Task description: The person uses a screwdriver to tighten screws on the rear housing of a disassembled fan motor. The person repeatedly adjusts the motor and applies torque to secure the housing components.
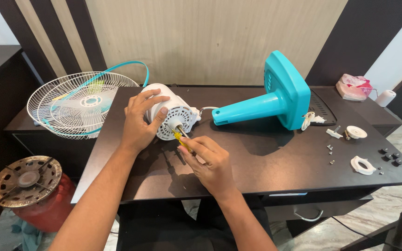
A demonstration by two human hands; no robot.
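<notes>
Behind small parts (387, 158), pink pouch (354, 87), white roll (386, 98)

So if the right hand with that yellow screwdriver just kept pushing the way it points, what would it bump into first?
The right hand aims the yellow screwdriver up-left at the white fan motor housing. Its tip already looks to be at the motor's vented face, so that comes first, then the left hand gripping it.

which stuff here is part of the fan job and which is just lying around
In the job:
- left hand gripping the white fan motor
- right hand holding the yellow screwdriver
- teal fan base
- wire fan guard
- loose screws and white plastic fittings

Lying about:
- pink pouch
- white roll
- red cylinder with round burner plate
</notes>
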